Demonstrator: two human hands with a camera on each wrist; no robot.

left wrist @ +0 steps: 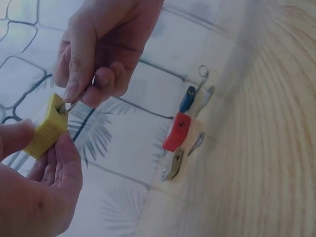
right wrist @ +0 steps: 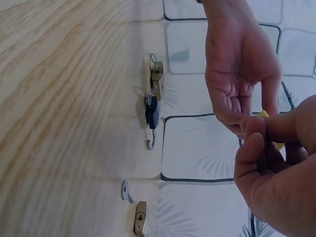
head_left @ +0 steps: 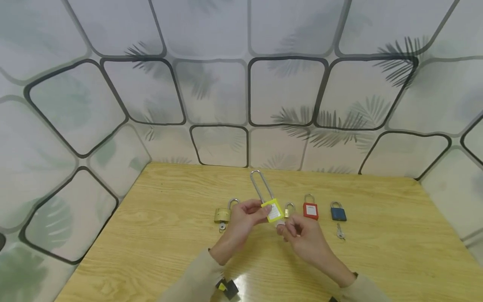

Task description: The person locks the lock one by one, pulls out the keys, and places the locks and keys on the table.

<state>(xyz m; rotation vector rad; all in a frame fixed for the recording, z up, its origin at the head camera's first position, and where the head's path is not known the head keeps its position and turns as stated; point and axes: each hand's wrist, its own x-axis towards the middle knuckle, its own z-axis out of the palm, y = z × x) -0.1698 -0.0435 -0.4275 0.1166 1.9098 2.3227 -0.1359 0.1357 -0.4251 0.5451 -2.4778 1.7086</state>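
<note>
The right hand [head_left: 305, 239] pinches a key [left wrist: 77, 102] at the keyhole [left wrist: 60, 107] of the yellow lock [head_left: 273, 210], gripped by the left hand [head_left: 241, 222] just below the head view's centre, a keying step that probably calls for a steady twist next.

I see a yellow padlock [head_left: 272, 210] held up in the left hand [head_left: 243, 218], its boxy body pinched between thumb and fingers, a pale label on its face. Its long, slim metal shackle tilts up and leftward in my head view, both legs meeting the body. My left wrist view shows a small metal key [left wrist: 75, 103] at the keyhole end, pinched by the right hand [head_left: 307, 239]; I can't tell how deep it sits.
</note>
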